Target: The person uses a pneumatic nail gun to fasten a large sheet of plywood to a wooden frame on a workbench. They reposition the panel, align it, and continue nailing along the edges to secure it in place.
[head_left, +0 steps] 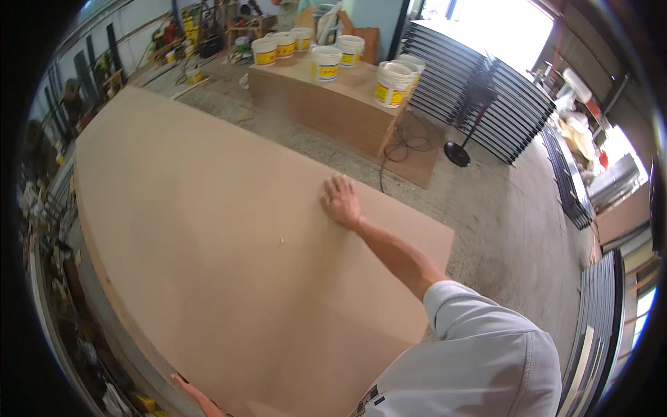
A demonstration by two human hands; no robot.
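A large flat tan board (201,208) spreads across the middle of the head view, at about waist height. My right hand (342,201) lies flat on it near the far edge, fingers stretched out and holding nothing. Down at the near left edge of the board, my left hand (191,393) shows only in part, its fingers extended along the edge. A small pale chip or mark (282,241) is on the board's surface, left of my right forearm.
Beyond the board, several white buckets (325,64) stand on a low wooden box-like bench (319,115). A black cable (406,144) lies on the floor beside it. A black stand with a round base (457,154) is by stacked dark-edged panels (445,76). Clutter lines the left wall.
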